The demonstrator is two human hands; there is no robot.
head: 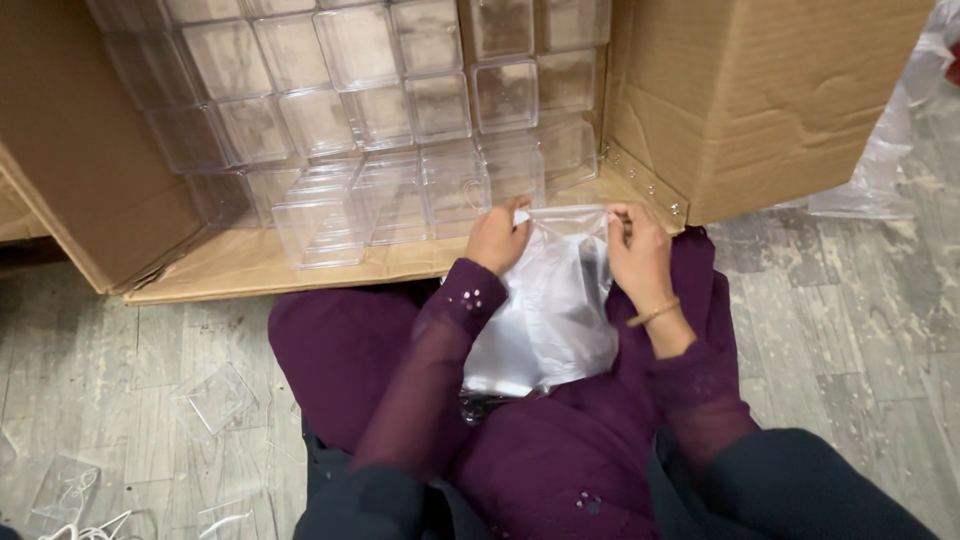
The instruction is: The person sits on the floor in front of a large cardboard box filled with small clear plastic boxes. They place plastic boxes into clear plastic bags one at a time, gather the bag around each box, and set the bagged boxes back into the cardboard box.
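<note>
Grey plank floor, open cardboard carton [760, 100] of stacked clear plastic boxes [400, 110]; person seated before it.

Head view: left hand [496, 238] and right hand [638, 250] each pinch the top edge of a clear plastic bag [545, 310] over the lap, fingers closed on film. Judged light, limp, slippery, tear-prone; best gripped at the mouth edge.
</note>
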